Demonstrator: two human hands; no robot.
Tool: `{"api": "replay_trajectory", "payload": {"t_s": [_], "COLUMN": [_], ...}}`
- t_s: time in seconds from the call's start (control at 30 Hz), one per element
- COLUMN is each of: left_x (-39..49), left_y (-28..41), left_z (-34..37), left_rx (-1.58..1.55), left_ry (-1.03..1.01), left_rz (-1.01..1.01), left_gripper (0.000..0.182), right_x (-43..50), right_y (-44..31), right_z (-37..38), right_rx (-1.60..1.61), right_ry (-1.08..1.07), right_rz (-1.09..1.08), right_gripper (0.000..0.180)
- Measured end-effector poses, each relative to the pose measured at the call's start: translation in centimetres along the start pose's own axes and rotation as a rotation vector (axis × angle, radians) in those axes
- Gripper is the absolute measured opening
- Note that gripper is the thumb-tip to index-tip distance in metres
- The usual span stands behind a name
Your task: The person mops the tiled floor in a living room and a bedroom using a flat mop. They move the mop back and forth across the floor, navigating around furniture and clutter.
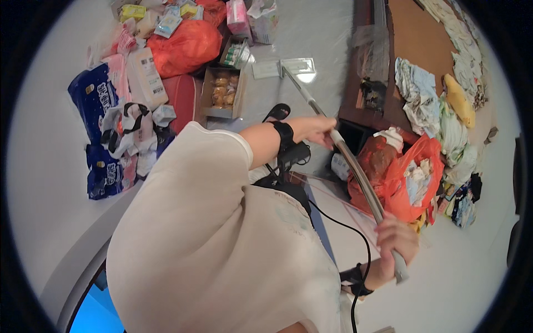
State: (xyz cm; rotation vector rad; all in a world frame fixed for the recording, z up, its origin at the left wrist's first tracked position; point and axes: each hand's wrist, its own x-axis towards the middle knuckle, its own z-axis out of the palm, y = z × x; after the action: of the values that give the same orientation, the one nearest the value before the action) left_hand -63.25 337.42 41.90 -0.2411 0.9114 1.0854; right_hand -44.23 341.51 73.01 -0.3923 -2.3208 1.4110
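A flat mop reaches diagonally across the view, its pale rectangular mop head (pixel 262 70) on the shiny floor near the top. My left hand (pixel 320 130) is wrapped around the middle of the metal mop pole (pixel 360 175). Lower down, my right hand (pixel 399 239) grips the pole close to its grey end. Both wrists wear black straps. Below my left forearm, a black device (pixel 294 156) is partly hidden. A foot in a black slipper (pixel 278 112) shows beyond that forearm.
Left of the mop head stand a cardboard box of baked goods (pixel 222 91), a red plastic bag (pixel 185 48) and blue packages (pixel 100 104). Red bags (pixel 412 187) sit beside the pole. Folded clothes (pixel 418 91) lie on a brown surface. A black cable (pixel 362 233) crosses my right forearm.
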Motion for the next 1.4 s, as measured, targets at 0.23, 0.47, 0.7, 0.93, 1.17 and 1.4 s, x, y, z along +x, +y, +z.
{"api": "replay_trajectory", "payload": {"t_s": [0.23, 0.47, 0.7, 0.93, 1.17, 1.4], "left_x": [-4.3, -5.6, 1.9, 10.8, 2.5, -6.8], "left_y": [-11.7, -10.2, -2.1, 1.8, -6.5, -10.8], "left_z": [6.0, 7.5, 4.8, 2.7, 1.2, 2.1], "left_rx": [-0.003, 0.023, 0.131, 0.351, 0.578, 0.579], "left_ry": [-0.267, -0.164, -0.056, -0.031, -0.230, -0.204], "left_rz": [-0.312, -0.160, -0.050, -0.071, -0.408, -0.742], "left_gripper": [0.016, 0.017, 0.018, 0.018, 0.038, 0.032], "right_x": [-7.6, -9.3, -8.0, -6.6, -11.4, -13.9], "right_y": [-7.5, -8.6, -3.9, 3.4, -6.8, -13.3], "right_z": [-3.0, -3.0, 1.4, 5.6, 8.2, 8.7], "right_rx": [-0.032, -0.008, -0.031, -0.077, -0.050, -0.007], "right_ry": [-0.113, 0.105, 0.245, 0.228, 0.455, 0.646], "right_rz": [0.030, -0.076, 0.102, 0.231, 0.451, 0.456], "right_gripper": [0.023, 0.022, 0.025, 0.012, 0.024, 0.032]}}
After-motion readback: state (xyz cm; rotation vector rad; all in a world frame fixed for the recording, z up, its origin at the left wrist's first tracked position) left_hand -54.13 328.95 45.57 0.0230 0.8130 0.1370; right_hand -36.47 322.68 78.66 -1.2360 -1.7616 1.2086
